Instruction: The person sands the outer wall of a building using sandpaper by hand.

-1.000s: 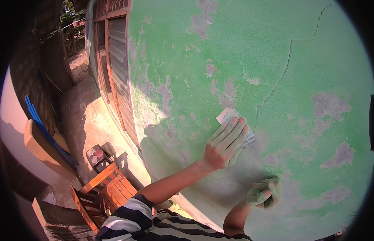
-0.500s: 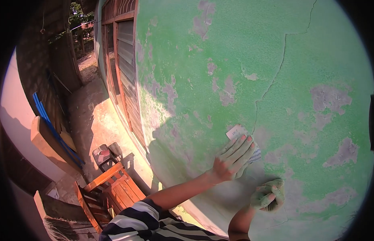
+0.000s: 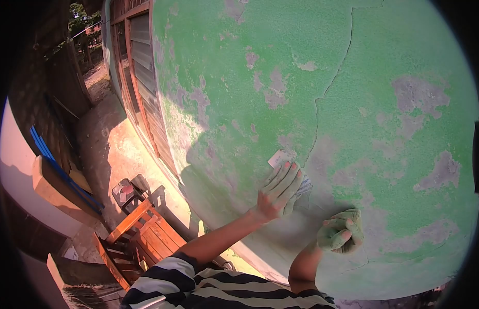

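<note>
My left hand (image 3: 278,191), dusted pale green, presses a sheet of sandpaper (image 3: 276,158) flat against the green wall (image 3: 234,129). The sheet's whitish back with blue print shows on both sides of the fingers. To the right, my right hand (image 3: 341,232) is closed in front of the wall, also coated in green dust. Its fingers are curled, and anything inside them is hidden. Grey patches of bare plaster and a long crack mark the wall around both hands.
A wooden chair (image 3: 157,239) stands at the lower left, beside a small dark stool (image 3: 126,194). Blue pipes (image 3: 64,170) lean farther left. A louvred window (image 3: 143,77) with a wooden frame is set in the wall's left end.
My left hand and the sandpaper first moved down the wall, then back up and left. My right hand stays closed in nearly the same place. The camera view has shifted.
</note>
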Demonstrator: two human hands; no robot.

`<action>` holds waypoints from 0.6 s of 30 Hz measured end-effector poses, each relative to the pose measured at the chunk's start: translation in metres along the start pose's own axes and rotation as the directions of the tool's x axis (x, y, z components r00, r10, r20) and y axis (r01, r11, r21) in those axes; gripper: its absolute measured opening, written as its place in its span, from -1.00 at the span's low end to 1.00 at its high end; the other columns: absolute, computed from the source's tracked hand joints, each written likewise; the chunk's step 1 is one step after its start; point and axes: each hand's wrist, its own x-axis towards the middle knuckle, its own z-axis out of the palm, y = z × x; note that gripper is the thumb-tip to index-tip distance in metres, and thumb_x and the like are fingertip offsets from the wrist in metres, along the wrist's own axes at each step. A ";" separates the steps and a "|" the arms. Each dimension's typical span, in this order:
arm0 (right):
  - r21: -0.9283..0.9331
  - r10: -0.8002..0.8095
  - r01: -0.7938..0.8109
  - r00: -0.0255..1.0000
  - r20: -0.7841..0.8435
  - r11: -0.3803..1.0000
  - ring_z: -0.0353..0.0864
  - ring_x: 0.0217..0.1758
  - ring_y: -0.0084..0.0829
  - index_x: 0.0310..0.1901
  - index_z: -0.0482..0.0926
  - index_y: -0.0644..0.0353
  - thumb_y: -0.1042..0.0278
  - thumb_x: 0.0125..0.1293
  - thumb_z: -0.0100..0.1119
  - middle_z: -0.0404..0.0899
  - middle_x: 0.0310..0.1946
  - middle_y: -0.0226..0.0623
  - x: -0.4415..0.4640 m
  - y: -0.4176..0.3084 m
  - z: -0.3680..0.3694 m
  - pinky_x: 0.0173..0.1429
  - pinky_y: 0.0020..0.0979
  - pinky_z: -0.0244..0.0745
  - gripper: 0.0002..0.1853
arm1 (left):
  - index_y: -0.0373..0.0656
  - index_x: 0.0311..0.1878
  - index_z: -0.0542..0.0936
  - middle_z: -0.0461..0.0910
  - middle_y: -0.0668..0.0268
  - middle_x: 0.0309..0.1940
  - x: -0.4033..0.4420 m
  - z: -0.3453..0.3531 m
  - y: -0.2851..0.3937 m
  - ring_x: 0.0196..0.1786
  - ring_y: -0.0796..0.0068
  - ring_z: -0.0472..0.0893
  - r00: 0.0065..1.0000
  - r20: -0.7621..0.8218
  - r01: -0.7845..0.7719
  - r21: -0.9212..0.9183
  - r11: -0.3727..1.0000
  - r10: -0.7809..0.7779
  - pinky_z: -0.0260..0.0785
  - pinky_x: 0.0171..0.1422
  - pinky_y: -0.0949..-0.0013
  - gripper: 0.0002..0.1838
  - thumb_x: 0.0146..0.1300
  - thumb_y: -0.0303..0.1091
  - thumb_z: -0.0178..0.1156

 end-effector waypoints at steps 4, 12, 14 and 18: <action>0.000 0.000 0.000 1.000 -0.002 1.000 0.36 -0.65 -0.51 0.01 0.59 0.22 0.22 0.56 0.00 0.47 -0.79 -0.42 0.000 0.000 0.000 -0.39 -0.40 0.16 -0.73 | -0.54 0.35 0.45 0.40 -0.29 0.38 0.070 -0.014 -0.039 0.47 -0.32 0.35 0.958 -0.213 0.185 -0.056 0.981 -0.192 0.21 0.54 -0.12 -0.48 0.39 -0.43 0.00; 0.015 -0.008 0.008 1.000 -0.011 1.000 0.35 -0.66 -0.51 0.02 0.58 0.22 0.20 0.59 -0.04 0.44 -0.82 -0.41 -0.003 0.001 0.002 -0.39 -0.38 0.17 -0.71 | -0.49 0.31 0.49 0.43 -0.25 0.36 -0.035 0.016 -0.003 0.46 -0.27 0.39 0.997 -0.018 -0.078 0.048 0.996 0.079 0.21 0.55 -0.09 -0.49 0.37 -0.39 -0.02; 0.014 -0.003 0.003 1.000 -0.014 1.000 0.35 -0.66 -0.51 0.01 0.59 0.22 0.18 0.60 -0.06 0.44 -0.82 -0.41 -0.004 0.001 -0.002 -0.38 -0.37 0.17 -0.69 | -0.50 0.32 0.49 0.43 -0.25 0.36 -0.011 0.006 -0.023 0.47 -0.26 0.38 0.998 -0.050 -0.034 0.059 0.998 0.037 0.20 0.55 -0.09 -0.48 0.38 -0.39 -0.03; -0.007 0.003 -0.003 0.999 0.046 1.000 0.35 -0.66 -0.51 0.03 0.59 0.22 0.18 0.60 -0.08 0.44 -0.83 -0.41 -0.002 0.000 -0.007 -0.38 -0.36 0.17 -0.68 | -0.59 0.37 0.40 0.36 -0.30 0.40 0.045 -0.013 -0.047 0.51 -0.31 0.30 0.896 -0.260 0.351 -0.079 0.933 -0.359 0.16 0.56 -0.12 -0.45 0.38 -0.43 -0.02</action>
